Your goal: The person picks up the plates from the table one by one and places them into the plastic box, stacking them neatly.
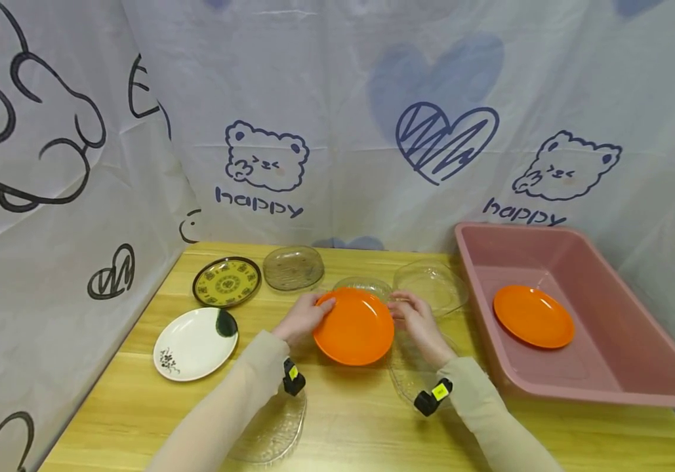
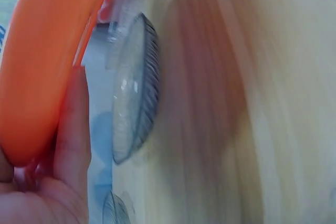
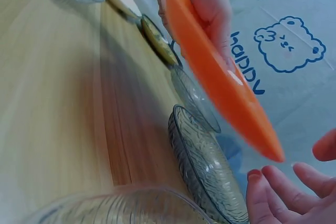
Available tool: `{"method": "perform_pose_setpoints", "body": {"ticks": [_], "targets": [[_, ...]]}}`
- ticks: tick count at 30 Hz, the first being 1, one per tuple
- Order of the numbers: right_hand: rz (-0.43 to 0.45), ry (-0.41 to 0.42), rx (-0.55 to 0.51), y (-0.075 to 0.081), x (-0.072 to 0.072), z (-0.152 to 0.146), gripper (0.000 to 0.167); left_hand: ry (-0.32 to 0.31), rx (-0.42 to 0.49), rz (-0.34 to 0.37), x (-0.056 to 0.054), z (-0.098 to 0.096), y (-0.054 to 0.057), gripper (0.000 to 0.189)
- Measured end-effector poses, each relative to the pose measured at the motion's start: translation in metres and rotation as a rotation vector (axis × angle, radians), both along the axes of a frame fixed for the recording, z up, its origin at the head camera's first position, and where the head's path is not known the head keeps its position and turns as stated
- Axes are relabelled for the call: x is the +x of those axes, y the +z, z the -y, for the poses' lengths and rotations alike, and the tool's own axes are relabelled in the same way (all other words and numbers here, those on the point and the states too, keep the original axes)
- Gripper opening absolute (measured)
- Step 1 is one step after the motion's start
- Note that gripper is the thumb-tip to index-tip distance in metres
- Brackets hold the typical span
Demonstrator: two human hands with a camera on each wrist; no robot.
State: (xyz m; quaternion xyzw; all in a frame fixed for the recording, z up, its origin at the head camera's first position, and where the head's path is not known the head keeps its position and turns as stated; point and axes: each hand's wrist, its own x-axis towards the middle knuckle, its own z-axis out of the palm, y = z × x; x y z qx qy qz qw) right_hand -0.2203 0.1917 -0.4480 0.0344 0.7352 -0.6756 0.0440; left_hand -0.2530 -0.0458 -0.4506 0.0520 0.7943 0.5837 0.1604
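An orange plate (image 1: 353,326) hangs above the table, its near side tipped down. My left hand (image 1: 304,317) grips its left rim, thumb on the upper face and fingers underneath. In the left wrist view, the fingers (image 2: 73,129) lie along the plate's underside. My right hand (image 1: 420,322) is beside the plate's right rim. The right wrist view shows the fingertips (image 3: 254,176) of that hand apart from the plate (image 3: 215,72), with a small gap between. Behind the orange plate, a clear ribbed glass dish (image 3: 202,166) sits on the table, partly hidden in the head view.
A pink tub (image 1: 579,387) on the right holds another orange plate (image 1: 534,316). At the left lie a white plate (image 1: 195,344) and a yellow patterned plate (image 1: 227,282). Several clear glass dishes stand around, including one at the back (image 1: 293,268) and one in front (image 1: 272,429).
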Motion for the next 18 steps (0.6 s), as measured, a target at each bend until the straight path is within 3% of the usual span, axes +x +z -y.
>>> {"method": "perform_pose_setpoints", "body": {"ticks": [5, 12, 18], "targets": [[0.045, -0.031, -0.058, 0.001, -0.001, 0.0, 0.038, 0.101, 0.082, 0.017, 0.001, -0.008, 0.008, 0.034], [0.18, -0.034, -0.337, 0.0, -0.003, -0.001, 0.023, 0.233, 0.163, 0.04, 0.003, -0.021, 0.018, 0.035], [0.208, -0.033, -0.478, 0.0, -0.002, 0.0, 0.027, 0.314, 0.206, 0.017, 0.004, -0.032, 0.02, 0.035]]}}
